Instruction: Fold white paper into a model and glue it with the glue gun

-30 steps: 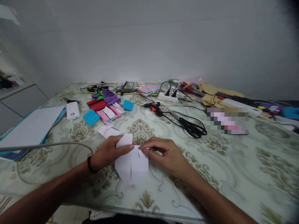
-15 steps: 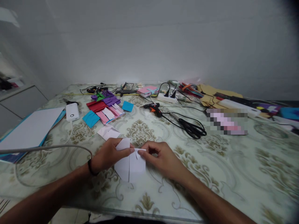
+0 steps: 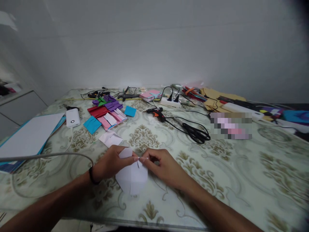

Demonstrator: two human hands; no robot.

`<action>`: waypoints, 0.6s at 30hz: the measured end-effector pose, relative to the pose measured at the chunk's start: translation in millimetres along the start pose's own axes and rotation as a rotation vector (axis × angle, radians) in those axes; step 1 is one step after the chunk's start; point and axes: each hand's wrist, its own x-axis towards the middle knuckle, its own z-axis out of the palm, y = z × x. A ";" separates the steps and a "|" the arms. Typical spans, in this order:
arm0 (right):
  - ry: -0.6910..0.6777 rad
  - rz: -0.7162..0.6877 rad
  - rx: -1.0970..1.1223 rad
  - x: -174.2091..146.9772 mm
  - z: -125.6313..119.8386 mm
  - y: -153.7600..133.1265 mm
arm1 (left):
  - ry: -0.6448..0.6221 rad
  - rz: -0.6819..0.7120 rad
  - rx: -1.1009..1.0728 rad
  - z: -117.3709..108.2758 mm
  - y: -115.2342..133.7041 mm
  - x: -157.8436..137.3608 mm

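A sheet of white paper (image 3: 131, 177), creased and partly folded, is held between both hands just above the patterned tablecloth. My left hand (image 3: 113, 162), with a dark band at the wrist, pinches its upper edge, thumb on top. Close beside that thumb, my right hand (image 3: 160, 166) grips the upper right part of the paper between thumb and fingers. The two thumbs nearly meet. Beyond my left hand lies a folded white paper piece (image 3: 111, 138). Some fingertips are hidden behind the sheet.
Folded coloured papers (image 3: 106, 111) lie beyond my left hand, near a white power bank (image 3: 72, 117). A glue gun (image 3: 155, 112) with coiled black cable (image 3: 196, 132) rests ahead. Behind it is a power strip (image 3: 170, 102). White sheets (image 3: 31, 133) are stacked at left.
My thumbs have come closer together on the paper's upper edge. The sheet's lower part has opened slightly and its centre gap looks narrower. The view has shifted a little.
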 end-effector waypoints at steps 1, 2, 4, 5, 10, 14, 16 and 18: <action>-0.011 -0.006 -0.009 0.0 0.3 -0.5 | -0.007 0.016 0.008 0.1 0.1 0.0; -0.018 -0.015 -0.019 0.0 0.3 -0.9 | -0.014 0.031 0.015 0.0 0.4 -0.1; -0.026 -0.030 -0.028 -0.1 -0.6 -1.3 | -0.018 0.051 0.034 -0.5 1.5 -0.3; -0.024 -0.033 -0.028 -0.2 -1.5 -1.3 | -0.015 0.055 0.044 -1.0 2.3 -0.4; -0.007 -0.013 -0.012 0.1 -8.5 0.3 | 0.028 0.036 0.007 -3.5 5.7 -1.5; -0.021 -0.040 -0.001 0.7 -12.2 1.0 | 0.021 0.006 -0.026 -4.2 3.4 -1.2; -0.009 -0.035 0.007 1.0 -12.1 1.9 | -0.026 -0.009 -0.031 -4.9 0.9 0.2; 0.010 -0.011 0.026 1.3 -10.7 3.6 | -0.085 0.014 -0.014 -5.7 -1.4 2.1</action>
